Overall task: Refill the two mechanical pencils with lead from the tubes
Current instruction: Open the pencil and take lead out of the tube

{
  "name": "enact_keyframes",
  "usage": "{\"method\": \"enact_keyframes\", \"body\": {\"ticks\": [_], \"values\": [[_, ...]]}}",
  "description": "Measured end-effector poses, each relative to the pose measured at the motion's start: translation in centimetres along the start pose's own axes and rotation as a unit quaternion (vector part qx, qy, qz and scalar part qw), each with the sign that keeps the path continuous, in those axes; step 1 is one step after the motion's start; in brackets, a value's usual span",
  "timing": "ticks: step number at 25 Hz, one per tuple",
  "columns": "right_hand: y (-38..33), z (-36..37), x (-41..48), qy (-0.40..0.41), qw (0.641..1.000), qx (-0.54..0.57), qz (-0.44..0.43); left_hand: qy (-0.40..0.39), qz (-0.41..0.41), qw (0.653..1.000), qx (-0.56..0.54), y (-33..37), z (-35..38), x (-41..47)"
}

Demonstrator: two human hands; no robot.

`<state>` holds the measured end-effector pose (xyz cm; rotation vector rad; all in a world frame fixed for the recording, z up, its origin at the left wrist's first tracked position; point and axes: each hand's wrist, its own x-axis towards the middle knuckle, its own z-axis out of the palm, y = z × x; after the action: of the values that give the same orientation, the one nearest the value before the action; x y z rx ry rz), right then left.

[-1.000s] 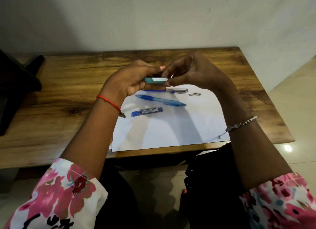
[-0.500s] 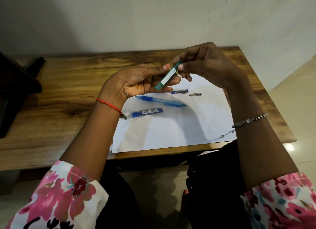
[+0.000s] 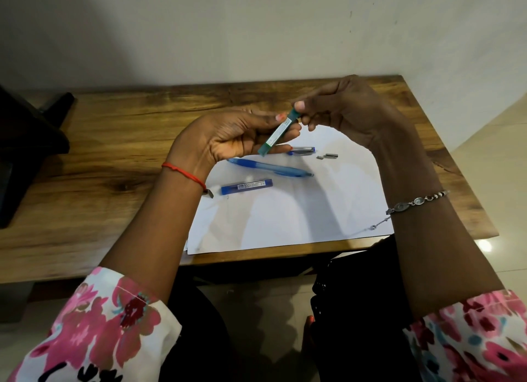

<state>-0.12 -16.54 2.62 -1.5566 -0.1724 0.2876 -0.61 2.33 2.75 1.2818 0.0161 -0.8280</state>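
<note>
A green lead tube [image 3: 278, 133] with a white label is tilted in the air above the table. My left hand [image 3: 228, 138] holds its lower body between thumb and fingers. My right hand [image 3: 346, 110] pinches its upper end. Below them a blue mechanical pencil [image 3: 271, 167] lies on a white paper sheet [image 3: 285, 216]. A second pencil [image 3: 302, 150] with a silver clip lies behind it, partly hidden by my left fingers. A blue lead tube [image 3: 246, 186] lies flat on the sheet nearer to me. Two small metal parts [image 3: 328, 155] rest right of the second pencil.
The wooden table [image 3: 114, 142] stands against a pale wall. A black object [image 3: 25, 142] sits at the table's left end. The table's right edge drops to a tiled floor [image 3: 502, 182]. The paper's near edge reaches the table's front edge.
The green tube went from level to tilted, its upper end raised to the right. My right hand rose and shifted right, gripping the tube's top end; my left hand stays on the lower body.
</note>
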Motion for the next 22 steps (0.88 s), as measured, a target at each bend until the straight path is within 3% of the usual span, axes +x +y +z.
{"method": "enact_keyframes", "body": {"ticks": [10, 15, 22], "values": [[-0.51, -0.43, -0.19, 0.103, 0.986, 0.103, 0.075, 0.023, -0.022, 0.999, -0.024, 0.08, 0.13, -0.19], [-0.54, 0.46, -0.34, 0.031, 0.982, 0.090, 0.161, 0.036, -0.034, 0.998, -0.028, 0.13, 0.33, -0.31], [-0.26, 0.26, -0.48, 0.013, 0.985, 0.033, 0.171, 0.066, -0.045, 0.996, -0.037, 0.36, 0.44, -0.40]]}}
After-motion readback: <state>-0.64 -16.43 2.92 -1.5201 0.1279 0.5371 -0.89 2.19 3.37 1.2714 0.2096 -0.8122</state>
